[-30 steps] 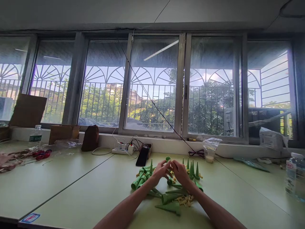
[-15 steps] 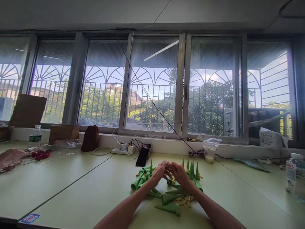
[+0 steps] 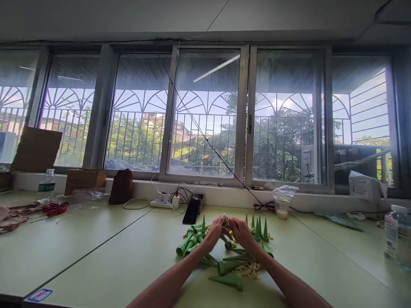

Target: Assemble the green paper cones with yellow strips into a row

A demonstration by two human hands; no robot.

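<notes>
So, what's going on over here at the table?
A person holds a green piece between the fingers of the left hand and right hand, which mostly hide it. More green cones lie around the hands, and a few upright cones stand beyond the right one. Small yellow pieces are scattered among them. A dark phone lies farther back.

Green plastic cones [image 3: 227,280] w/ small yellow pieces [image 3: 249,270] among, on pale-green flat bench [image 3: 112,265]; black rect. phone [image 3: 192,210] behind, to L; clear plastic bottle [image 3: 391,239] far R.
</notes>
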